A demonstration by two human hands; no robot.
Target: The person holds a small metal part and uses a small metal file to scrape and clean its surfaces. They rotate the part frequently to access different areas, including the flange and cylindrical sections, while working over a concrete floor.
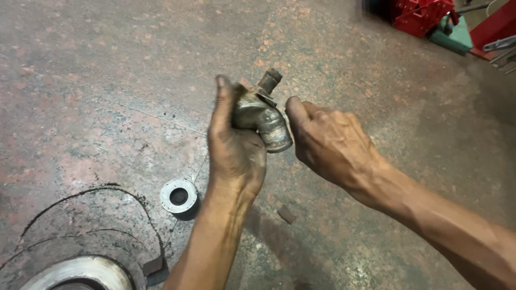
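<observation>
One brake disc (pixel 80 273) is seen at the lower left of the floor (pixel 107 80), one metal ring (pixel 179 195) beside it. One bent metal pipe fitting (pixel 262 119) is held above the floor, clamped in the left hand (pixel 234 145). The right hand (pixel 328 142) is closed at the fitting's lower end, fingers curled. Red equipment (pixel 422 15) is noted top right. Work on the fitting appears unfinished; grime remains.

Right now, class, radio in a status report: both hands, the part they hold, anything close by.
Left hand gripping grey metal elbow fitting. Right hand closed at its lower end. Metal ring on floor below, brake disc further down-left.
</observation>
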